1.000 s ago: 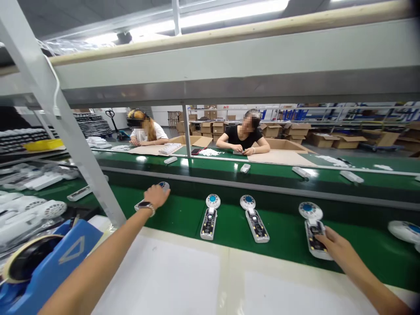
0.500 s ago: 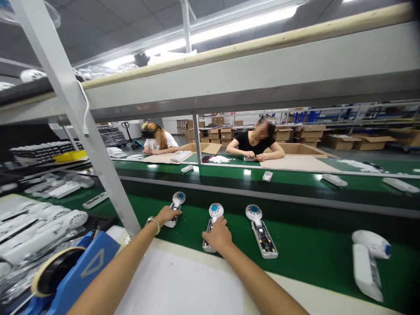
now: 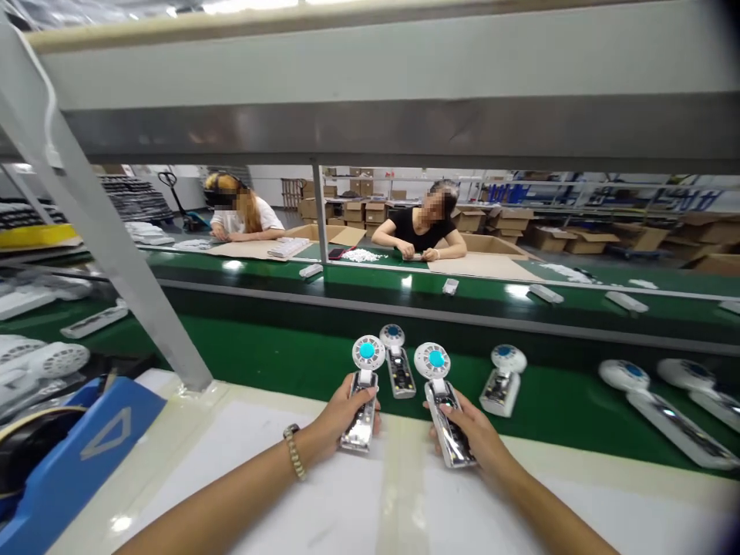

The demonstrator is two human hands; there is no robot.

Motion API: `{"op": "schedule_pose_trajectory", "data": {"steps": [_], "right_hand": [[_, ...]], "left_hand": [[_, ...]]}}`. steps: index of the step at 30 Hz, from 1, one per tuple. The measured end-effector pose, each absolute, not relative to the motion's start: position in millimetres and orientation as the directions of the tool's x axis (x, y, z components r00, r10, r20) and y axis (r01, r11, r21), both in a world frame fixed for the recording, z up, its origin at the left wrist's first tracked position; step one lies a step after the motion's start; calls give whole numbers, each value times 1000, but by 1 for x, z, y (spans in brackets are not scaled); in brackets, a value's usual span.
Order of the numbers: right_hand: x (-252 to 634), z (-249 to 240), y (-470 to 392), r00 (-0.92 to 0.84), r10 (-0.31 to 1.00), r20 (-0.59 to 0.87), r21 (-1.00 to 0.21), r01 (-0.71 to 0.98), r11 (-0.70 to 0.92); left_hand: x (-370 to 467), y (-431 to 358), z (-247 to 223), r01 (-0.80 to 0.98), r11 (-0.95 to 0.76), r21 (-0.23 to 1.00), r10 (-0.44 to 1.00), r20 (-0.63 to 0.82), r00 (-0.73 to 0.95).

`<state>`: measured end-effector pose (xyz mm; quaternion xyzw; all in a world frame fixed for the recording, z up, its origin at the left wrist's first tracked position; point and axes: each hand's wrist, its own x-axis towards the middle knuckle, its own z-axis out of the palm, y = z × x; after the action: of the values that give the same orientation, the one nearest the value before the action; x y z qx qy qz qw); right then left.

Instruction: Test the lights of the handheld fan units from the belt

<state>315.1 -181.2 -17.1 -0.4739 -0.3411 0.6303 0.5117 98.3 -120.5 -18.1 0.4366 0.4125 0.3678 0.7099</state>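
Note:
Wrapped round a white device with a round head and a blue centre [image 3: 359, 420] is my left hand [image 3: 347, 412], its thumb on the exposed circuitry. My right hand [image 3: 471, 432] grips a similar white device [image 3: 448, 424], thumb across its open body. Both devices are held upright, apart from each other, above the near edge of the green belt. Between and behind them, another such device [image 3: 400, 371] lies on the belt. One more [image 3: 502, 381] rests right of my right hand, and two others [image 3: 671, 416] [image 3: 702, 389] lie at the far right.
A white worktop [image 3: 231, 462] lies under my forearms. A blue tape dispenser [image 3: 86, 455] and a slanted metal post [image 3: 116, 223] stand at left. A shelf beam [image 3: 370, 123] crosses above. Across the green belt [image 3: 248, 347], two people [image 3: 248, 216] [image 3: 425, 227] sit working.
Both hands have lifted their devices off the belt and brought them nearer, over the worktop edge. The view has shifted right, showing more devices at the right.

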Motion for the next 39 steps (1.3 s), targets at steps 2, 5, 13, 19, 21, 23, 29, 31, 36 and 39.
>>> {"op": "schedule_pose_trajectory", "data": {"steps": [2, 5, 13, 19, 21, 23, 29, 31, 36, 39], "right_hand": [[325, -26, -189, -11, 966, -257, -907, -341, -246], [332, -34, -193, -17, 965, -261, -902, -352, -250], [327, -41, -194, -86, 978, -191, -902, -377, -209], [324, -51, -198, -76, 988, -133, -929, -337, -151], [325, -52, -199, -75, 988, -138, -927, -342, -156], [325, -53, -199, -79, 988, -132, -925, -349, -151], [325, -49, -199, -139, 989, -51, -945, -315, -93], [325, -44, -200, -136, 990, -40, -955, -287, -78], [324, -40, -202, -149, 987, -63, -950, -294, -105], [322, -43, -202, -133, 989, -71, -940, -321, -111]], "left_hand": [[118, -128, -23, -190, 373, 908, 875, -277, 396], [132, -134, -28, -224, 368, 902, 866, -245, 436], [124, -135, -30, -262, 358, 896, 824, -170, 541], [124, -139, -24, -218, 351, 911, 817, -184, 547], [123, -140, -23, -220, 348, 911, 817, -180, 547], [123, -140, -22, -216, 355, 910, 814, -186, 551], [124, -142, -22, -212, 324, 922, 821, -163, 547], [124, -142, -21, -205, 313, 927, 819, -154, 553], [124, -142, -18, -179, 331, 927, 805, -178, 566], [124, -143, -18, -190, 325, 926, 809, -168, 563]]}}
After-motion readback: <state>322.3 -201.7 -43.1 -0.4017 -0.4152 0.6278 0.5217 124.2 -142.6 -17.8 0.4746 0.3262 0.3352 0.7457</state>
